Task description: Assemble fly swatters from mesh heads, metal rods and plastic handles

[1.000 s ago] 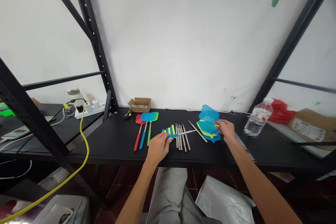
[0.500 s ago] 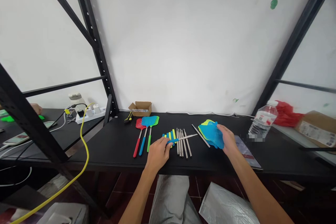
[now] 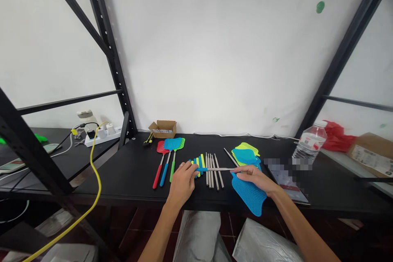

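Observation:
My left hand is closed round a blue fly swatter handle with a metal rod pointing right. In my right hand is a blue fly swatter head, hanging down toward the table's front edge. Its narrow end meets the rod's tip at my fingers; whether the rod is inside it I cannot tell. Between the hands lie several metal rods and several blue and yellow grips. Behind my right hand is a pile of yellow and blue swatter heads, with one rod beside it.
Red, blue and green fly swatters lie at the left. A small cardboard box stands by the wall. On the right are a tablet, a water bottle and a larger carton. A yellow cable crosses the left.
My right hand has lifted a blue swatter head off the pile and brought it left and nearer, against the rod. My left hand keeps the handle, its rod now nearly level.

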Tool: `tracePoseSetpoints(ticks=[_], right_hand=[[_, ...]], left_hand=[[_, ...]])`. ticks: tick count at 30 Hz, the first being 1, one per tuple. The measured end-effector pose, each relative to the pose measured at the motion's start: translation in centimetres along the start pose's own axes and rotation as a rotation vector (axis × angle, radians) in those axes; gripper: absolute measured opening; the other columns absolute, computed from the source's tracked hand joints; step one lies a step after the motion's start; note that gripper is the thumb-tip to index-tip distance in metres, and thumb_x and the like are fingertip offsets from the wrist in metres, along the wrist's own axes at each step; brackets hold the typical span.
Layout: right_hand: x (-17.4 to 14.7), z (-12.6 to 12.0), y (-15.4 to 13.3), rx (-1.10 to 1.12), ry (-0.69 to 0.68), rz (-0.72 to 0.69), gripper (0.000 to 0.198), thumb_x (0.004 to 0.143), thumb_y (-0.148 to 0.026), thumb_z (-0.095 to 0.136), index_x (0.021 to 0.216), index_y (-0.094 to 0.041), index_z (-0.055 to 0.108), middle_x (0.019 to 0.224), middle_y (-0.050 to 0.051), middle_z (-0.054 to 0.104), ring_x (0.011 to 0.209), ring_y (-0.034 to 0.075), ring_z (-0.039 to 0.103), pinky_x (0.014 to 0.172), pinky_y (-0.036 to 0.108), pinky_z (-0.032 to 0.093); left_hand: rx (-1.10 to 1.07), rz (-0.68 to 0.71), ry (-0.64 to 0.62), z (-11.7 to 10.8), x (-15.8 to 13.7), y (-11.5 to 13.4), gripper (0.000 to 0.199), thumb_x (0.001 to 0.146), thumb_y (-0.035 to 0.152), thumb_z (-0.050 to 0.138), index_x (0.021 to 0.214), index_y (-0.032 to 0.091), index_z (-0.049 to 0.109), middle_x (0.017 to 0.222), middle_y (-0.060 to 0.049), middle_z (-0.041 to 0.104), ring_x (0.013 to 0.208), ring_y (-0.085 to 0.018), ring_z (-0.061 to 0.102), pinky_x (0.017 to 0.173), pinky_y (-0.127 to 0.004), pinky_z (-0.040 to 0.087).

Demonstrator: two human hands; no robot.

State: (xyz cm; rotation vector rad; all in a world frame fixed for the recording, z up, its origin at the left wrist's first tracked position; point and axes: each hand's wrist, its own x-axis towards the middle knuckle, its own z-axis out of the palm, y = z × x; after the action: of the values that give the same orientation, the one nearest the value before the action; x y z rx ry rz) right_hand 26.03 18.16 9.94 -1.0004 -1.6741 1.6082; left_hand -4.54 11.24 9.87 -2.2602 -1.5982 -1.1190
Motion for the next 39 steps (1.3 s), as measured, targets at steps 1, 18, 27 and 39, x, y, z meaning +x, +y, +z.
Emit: tracePoseSetpoints(ticks=[1,18,27,39], right_hand=[[0.0,-0.1,0.1,0.007,0.004,0.002,0.043,0.071,-0.045,0.077,0.105,-0.02,0.073,0.071,0.001,0.068,0.058,0.013,0.058,0.055,0.025,0.04],[0.2,-1.8,1.2,0.055,-0.004,0.04,0.042,0.068,-0.045,0.079,0.102,-0.021,0.075,0.066,0.0,0.065,0.053,0.011,0.052,0.053,0.024,0.036],[0.2,-1.3,0.5,0.04,-0.12,0.045,0.038,0.073,-0.042,0.076,0.103,-0.02,0.075,0.069,0.001,0.066,0.056,0.01,0.055,0.055,0.023,0.038],[0.5,-1.9,1.0,-0.056,-0.19,0.012,0.039,0.075,-0.042,0.075,0.105,-0.017,0.075,0.066,0.001,0.064,0.053,0.01,0.05,0.052,0.023,0.035]], left_hand=[[-0.01,0.0,0.002,0.0,0.0,0.0,0.027,0.098,0.024,0.036,0.1,0.023,0.062,0.088,-0.005,0.058,0.078,-0.019,0.05,0.071,-0.031,0.042],[-0.077,-0.036,0.029,-0.4,0.0,-0.1,0.029,0.098,0.021,0.035,0.099,0.023,0.063,0.088,-0.005,0.057,0.079,-0.019,0.049,0.072,-0.033,0.042],[-0.074,-0.035,0.01,-0.3,0.0,-0.1,0.028,0.097,0.019,0.035,0.099,0.024,0.063,0.089,-0.004,0.057,0.082,-0.019,0.05,0.072,-0.031,0.041],[-0.05,-0.022,-0.017,-0.4,-0.1,0.0,0.029,0.097,0.014,0.036,0.098,0.023,0.063,0.088,-0.003,0.057,0.08,-0.018,0.047,0.073,-0.03,0.039]])
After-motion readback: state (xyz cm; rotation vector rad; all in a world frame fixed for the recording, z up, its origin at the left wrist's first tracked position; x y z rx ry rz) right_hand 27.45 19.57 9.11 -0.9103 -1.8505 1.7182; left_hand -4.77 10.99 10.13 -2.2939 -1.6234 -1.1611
